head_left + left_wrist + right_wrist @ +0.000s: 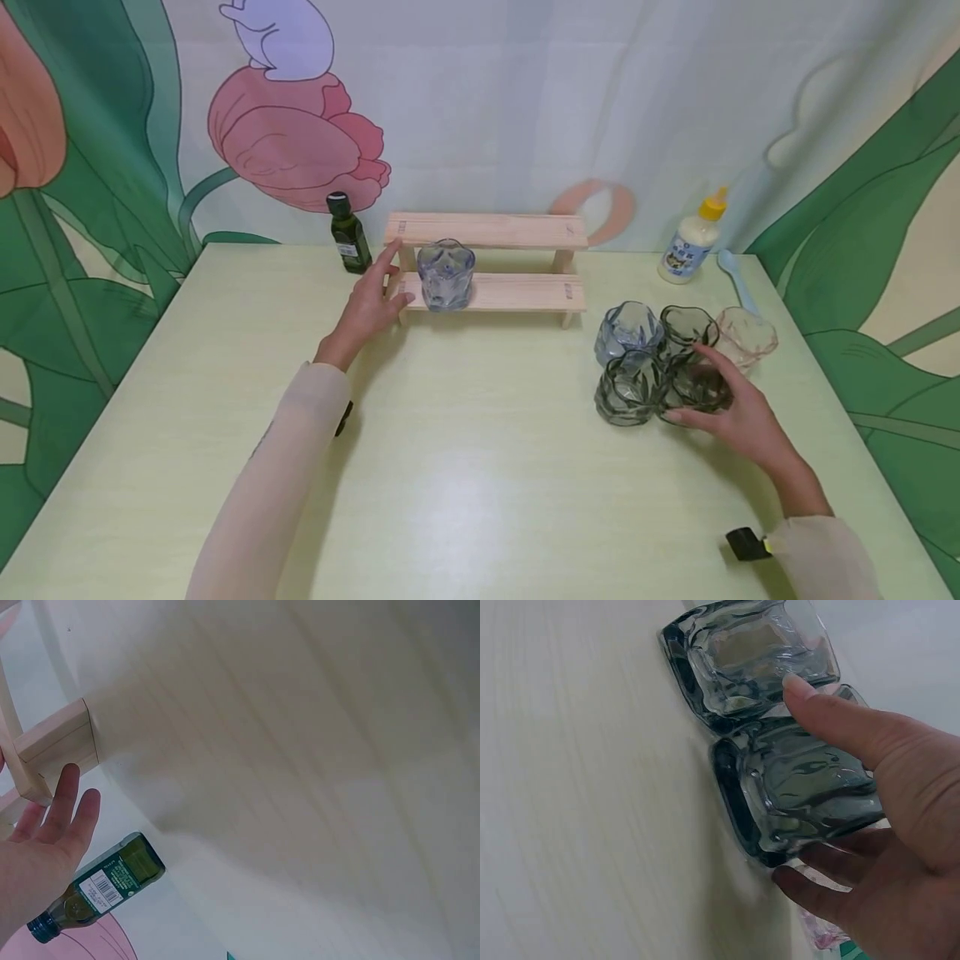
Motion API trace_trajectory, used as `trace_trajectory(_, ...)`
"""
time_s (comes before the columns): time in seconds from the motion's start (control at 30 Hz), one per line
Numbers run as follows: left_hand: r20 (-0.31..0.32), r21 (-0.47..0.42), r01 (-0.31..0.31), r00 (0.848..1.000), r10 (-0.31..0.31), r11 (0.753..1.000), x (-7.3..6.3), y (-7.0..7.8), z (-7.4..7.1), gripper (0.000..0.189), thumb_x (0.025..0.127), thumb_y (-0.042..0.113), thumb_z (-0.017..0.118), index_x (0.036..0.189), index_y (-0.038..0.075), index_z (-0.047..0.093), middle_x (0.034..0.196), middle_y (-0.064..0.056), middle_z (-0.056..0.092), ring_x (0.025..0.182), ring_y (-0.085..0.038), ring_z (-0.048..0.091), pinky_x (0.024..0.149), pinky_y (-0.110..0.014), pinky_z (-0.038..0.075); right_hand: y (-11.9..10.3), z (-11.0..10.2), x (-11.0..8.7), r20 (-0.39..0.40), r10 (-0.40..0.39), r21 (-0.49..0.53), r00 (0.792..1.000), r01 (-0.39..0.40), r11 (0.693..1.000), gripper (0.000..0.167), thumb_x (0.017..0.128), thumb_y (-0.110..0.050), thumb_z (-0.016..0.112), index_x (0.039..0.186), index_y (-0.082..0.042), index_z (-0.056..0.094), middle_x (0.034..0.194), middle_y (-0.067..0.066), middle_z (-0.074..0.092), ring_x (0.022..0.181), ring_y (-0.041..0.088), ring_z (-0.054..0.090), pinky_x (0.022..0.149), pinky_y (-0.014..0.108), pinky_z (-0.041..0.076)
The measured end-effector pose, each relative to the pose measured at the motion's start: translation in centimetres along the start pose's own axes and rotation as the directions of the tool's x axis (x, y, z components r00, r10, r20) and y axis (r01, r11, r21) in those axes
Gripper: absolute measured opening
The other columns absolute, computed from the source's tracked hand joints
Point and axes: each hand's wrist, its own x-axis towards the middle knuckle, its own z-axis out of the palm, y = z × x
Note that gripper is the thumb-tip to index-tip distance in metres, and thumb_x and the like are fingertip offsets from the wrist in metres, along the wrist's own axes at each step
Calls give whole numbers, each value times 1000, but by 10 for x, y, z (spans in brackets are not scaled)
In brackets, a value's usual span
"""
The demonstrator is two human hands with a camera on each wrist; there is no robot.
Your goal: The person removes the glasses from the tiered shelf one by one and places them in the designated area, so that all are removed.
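Note:
My left hand is at the left end of a two-step wooden stand, its thumb over the lower board. In the left wrist view, its extended fingers reach the stand's end piece. A bluish-purple wavy glass stands on the lower step, right of that thumb. On the right, my right hand spans a dark grey glass, thumb on one side and fingers on the other. Around this glass stand another grey glass, a third grey one, a blue glass and a pink glass.
Behind the left hand stands a dark green bottle with a black cap. A white squeeze bottle with a yellow nozzle and a light blue spoon are at the back right. A printed curtain hangs behind the table.

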Motion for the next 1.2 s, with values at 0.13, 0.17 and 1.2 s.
trace_trajectory(0.13, -5, -3, -12, 1000, 12, 1000, 0, 1, 0, 88, 95, 8, 66, 161, 33, 12, 147, -21, 47, 125, -39, 50, 107, -55, 42, 0, -9, -2, 21, 8, 7, 1000, -8, 1000, 102, 80, -22, 86, 159, -14, 22, 142, 26, 47, 123, 43, 50, 87, 39, 48)
trace_trajectory(0.17, -4, -5, -13, 1000, 13, 1000, 0, 1, 0, 88, 95, 8, 66, 161, 33, 13, 147, -21, 47, 126, -39, 50, 107, -55, 43, 1, -11, -2, 32, 11, 17, 999, -11, 1000, 103, 80, -22, 85, 160, -14, 21, 145, 27, 44, 123, 46, 49, 88, 41, 49)
trace_trajectory(1.2, 2, -10, 0, 1000, 0, 1000, 1, 1, 1, 90, 96, 8, 66, 161, 36, 11, 148, -20, 46, 126, -37, 49, 107, -54, 42, -124, -24, 94, 125, -244, 97, 962, 233, 968, 99, 79, -14, 85, 158, -25, 26, 151, 18, 41, 138, 40, 44, 106, 62, 41)
